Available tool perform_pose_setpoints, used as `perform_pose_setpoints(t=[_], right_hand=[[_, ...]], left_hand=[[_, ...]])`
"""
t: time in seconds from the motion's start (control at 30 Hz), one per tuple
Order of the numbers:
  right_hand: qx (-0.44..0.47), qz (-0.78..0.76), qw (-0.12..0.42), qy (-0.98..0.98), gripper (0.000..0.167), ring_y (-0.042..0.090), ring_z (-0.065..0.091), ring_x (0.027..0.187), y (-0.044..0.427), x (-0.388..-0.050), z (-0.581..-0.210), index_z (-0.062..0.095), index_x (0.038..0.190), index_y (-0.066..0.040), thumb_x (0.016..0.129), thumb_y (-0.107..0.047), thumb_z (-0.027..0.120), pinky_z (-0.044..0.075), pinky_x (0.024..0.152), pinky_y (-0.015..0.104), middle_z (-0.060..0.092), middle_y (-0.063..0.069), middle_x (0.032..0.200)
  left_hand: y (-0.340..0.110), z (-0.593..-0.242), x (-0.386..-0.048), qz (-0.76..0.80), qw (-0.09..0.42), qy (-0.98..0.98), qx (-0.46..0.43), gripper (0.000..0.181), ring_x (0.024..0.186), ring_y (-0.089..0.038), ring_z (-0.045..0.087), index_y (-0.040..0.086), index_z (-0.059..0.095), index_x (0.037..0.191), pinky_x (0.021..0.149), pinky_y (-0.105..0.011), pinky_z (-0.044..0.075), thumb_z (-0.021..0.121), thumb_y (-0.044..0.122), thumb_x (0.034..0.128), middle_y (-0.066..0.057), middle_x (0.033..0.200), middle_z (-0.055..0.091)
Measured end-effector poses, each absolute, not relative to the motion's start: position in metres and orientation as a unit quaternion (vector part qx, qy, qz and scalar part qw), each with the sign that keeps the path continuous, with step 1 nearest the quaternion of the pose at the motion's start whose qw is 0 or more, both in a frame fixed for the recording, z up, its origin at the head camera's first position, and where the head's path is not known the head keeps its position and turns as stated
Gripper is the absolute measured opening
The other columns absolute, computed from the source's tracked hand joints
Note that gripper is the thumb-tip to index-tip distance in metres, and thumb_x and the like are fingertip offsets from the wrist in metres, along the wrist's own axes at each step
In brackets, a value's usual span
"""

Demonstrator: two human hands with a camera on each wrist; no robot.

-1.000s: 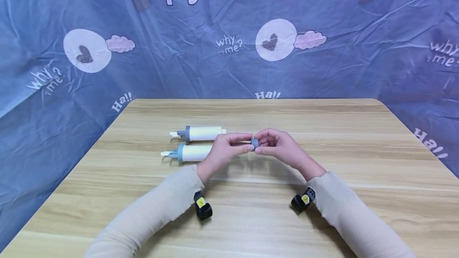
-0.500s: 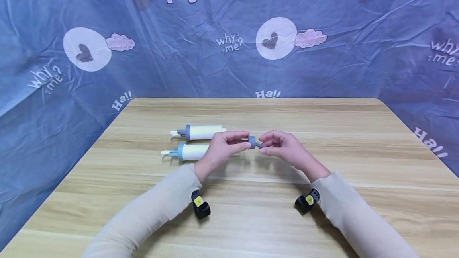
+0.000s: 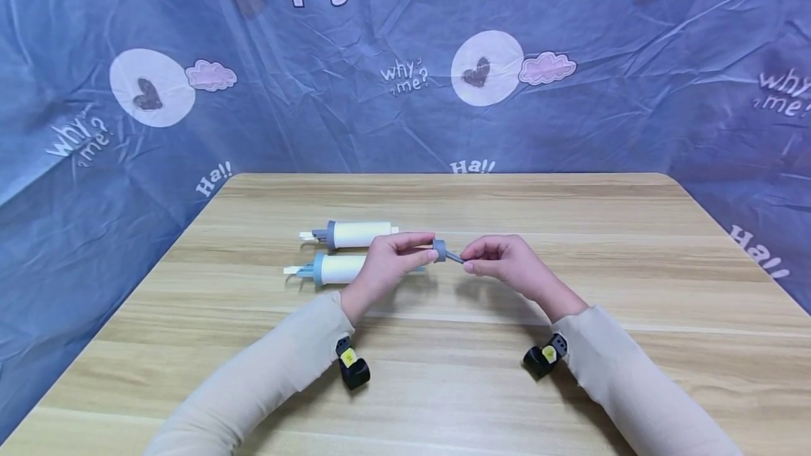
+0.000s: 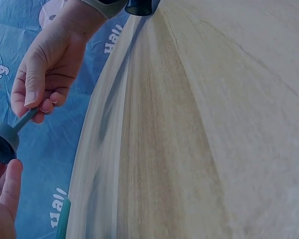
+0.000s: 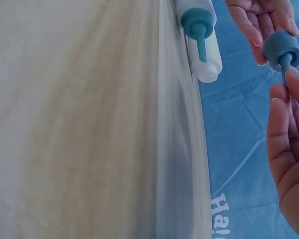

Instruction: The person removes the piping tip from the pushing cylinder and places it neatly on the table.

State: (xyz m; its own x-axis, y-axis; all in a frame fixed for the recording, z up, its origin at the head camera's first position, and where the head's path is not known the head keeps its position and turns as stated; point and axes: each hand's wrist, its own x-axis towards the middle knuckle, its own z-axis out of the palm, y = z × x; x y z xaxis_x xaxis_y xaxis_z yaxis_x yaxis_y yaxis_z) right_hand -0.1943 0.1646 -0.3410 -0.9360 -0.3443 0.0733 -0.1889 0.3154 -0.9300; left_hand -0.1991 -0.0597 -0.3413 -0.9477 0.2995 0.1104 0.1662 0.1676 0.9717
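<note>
Above the table, my left hand [image 3: 383, 266] pinches a blue-grey nozzle cap [image 3: 440, 250] by its round base, between thumb and fingers. My right hand [image 3: 503, 262] pinches the cap's thin spout [image 3: 454, 257] near its tip. Seen from the left wrist, the cap [image 4: 4, 142] has a hollow underside. Behind my left hand lie two white tubes with plunger ends on their left. The rear tube [image 3: 362, 233] has a grey collar and a bare white stub. The nearer tube [image 3: 342, 269] has a light blue collar, and a teal nozzle [image 5: 201, 37] fitted; my left hand partly hides it.
The wooden table [image 3: 405, 385] spreads out around both hands. A blue printed cloth [image 3: 355, 125] hangs behind its far edge. Black wrist cameras [image 3: 353, 369] stick out below both sleeves.
The cap has shifted slightly left with my left hand. My right fingers have moved right from the cap's base to the spout's tip, so the spout now shows between the hands.
</note>
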Motion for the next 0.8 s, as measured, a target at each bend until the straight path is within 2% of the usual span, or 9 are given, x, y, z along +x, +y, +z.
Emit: perform_pose_setpoints(t=[0.2, 0.5, 0.8], right_hand=[[-0.159, -0.557, 0.069, 0.812, 0.022, 0.006, 0.058, 0.072, 0.1662, -0.1950, -0.3403, 0.066, 0.097, 0.006, 0.081, -0.008, 0.070, 0.051, 0.066, 0.023, 0.065, 0.000, 0.082], [-0.164, -0.555, 0.071, 0.813, 0.021, 0.006, 0.058, 0.071, 0.1659, -0.1963, -0.3389, 0.067, 0.096, 0.006, 0.082, -0.009, 0.069, 0.051, 0.067, 0.023, 0.066, 0.001, 0.081], [-0.168, -0.553, 0.074, 0.813, 0.021, 0.007, 0.059, 0.072, 0.1641, -0.1981, -0.3373, 0.067, 0.097, 0.005, 0.082, -0.010, 0.069, 0.052, 0.068, 0.025, 0.066, 0.003, 0.082]], left_hand=[[-0.0599, -0.3417, -0.1978, 0.623, 0.052, 0.766, 0.148, 0.035, 0.093, -0.015, 0.066, 0.007, 0.066, 0.114, 0.081, -0.026, 0.053, 0.072, 0.017, 0.0811, -0.008, 0.107, 0.069], [-0.0603, -0.3430, -0.1979, 0.622, 0.058, 0.767, 0.146, 0.040, 0.094, -0.018, 0.066, 0.001, 0.064, 0.115, 0.081, -0.026, 0.053, 0.073, 0.016, 0.0795, -0.011, 0.109, 0.068], [-0.0582, -0.3431, -0.1974, 0.621, 0.062, 0.767, 0.149, 0.036, 0.094, -0.018, 0.066, 0.005, 0.066, 0.113, 0.081, -0.026, 0.053, 0.073, 0.015, 0.0792, -0.010, 0.106, 0.069]])
